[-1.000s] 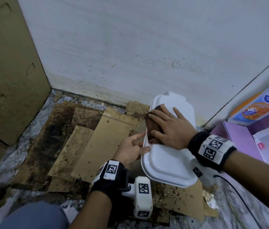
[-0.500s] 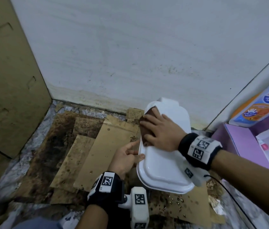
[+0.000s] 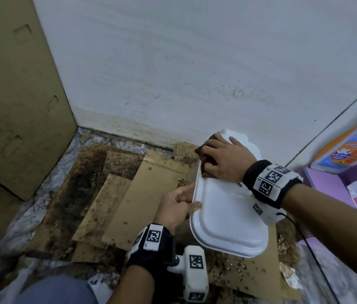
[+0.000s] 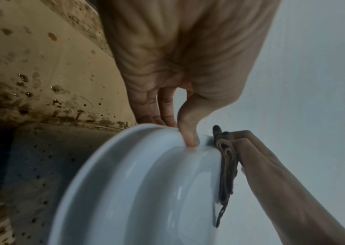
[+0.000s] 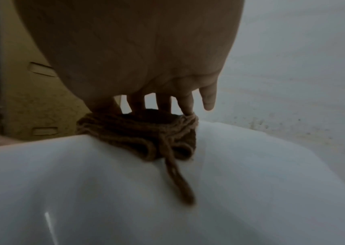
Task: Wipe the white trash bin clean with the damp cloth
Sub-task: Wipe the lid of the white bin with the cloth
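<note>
Fingers [image 5: 188, 102] of the right hand [image 3: 223, 161] lay nearly straight on a folded brown damp cloth [image 3: 206, 159], pressing it flat against the far end of the white plastic trash bin [image 3: 228, 216]; one loose loop of the cloth hung down over the lid in the right wrist view. The left hand [image 3: 177, 207] gripped the bin's near-left rim, thumb [image 4: 190, 137] hooked over the lip and fingers beneath, with the forefinger pointing along the edge.

Stained brown cardboard sheets [image 3: 133, 198] lay overlapped on the floor just left of the bin, dark with damp patches, and another spotted sheet [image 3: 250, 273] showed under its near end. A tall tan cardboard panel [image 3: 15, 102] stood upright well to the left. A white wall [image 3: 195, 62], smudged near its base, rose close behind the bin's far end. To the right sat a pink-purple box [image 3: 326, 189] and a blue and orange packet [image 3: 353, 150], near the right forearm.

Open floor lay to the left over the cardboard; the wall closed the far side, and the pink box crowded the right.

The bin's lid was a smooth, glossy rounded rectangle with a raised rim and a shallow sunken panel, standing in the corner near the wall, its long side running away from the person.
</note>
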Motion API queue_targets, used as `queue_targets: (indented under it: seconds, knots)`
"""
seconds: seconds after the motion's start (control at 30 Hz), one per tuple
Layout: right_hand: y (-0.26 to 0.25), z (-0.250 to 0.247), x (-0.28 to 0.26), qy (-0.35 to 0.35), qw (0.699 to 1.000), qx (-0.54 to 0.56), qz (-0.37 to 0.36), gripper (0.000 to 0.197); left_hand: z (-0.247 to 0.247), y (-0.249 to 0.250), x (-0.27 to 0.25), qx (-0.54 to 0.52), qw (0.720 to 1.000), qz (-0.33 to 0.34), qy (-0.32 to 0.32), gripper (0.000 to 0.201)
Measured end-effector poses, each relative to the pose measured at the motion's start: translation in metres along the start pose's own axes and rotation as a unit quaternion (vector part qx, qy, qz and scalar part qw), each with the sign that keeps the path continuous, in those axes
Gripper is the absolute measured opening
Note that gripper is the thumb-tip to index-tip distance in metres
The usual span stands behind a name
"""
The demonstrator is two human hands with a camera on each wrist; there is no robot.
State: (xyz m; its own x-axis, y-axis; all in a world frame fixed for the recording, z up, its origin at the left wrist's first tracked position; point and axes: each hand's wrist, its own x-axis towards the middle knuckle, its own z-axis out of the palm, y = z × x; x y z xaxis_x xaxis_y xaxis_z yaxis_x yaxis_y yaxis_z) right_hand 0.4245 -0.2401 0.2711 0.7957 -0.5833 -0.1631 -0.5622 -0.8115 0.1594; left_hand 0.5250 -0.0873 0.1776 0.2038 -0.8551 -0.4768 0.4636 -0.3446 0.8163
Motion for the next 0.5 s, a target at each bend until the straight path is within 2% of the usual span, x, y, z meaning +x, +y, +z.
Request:
queue_targets:
  seconds: [0.13,0.23,0.37,0.5]
  knots:
    - [-0.026,0.002,-0.026,-0.017,0.999,-0.009,-0.046,0.049,0.001,0.001,0.001,0.008,0.999,0.01,0.038,0.047]
    - [-0.03,0.005,-0.045,-0.023,0.997,-0.014,-0.07,0.046,0.001,0.0,-0.001,0.007,0.999,0.005,0.035,0.048]
    - [-0.009,-0.004,-0.016,-0.041,0.996,-0.056,-0.062,0.056,0.004,-0.002,0.0,0.019,0.999,0.011,0.034,0.047]
    - [0.006,-0.005,0.01,-0.047,0.998,-0.04,-0.011,0.067,0.003,-0.002,-0.002,0.021,0.999,0.017,0.046,0.039]
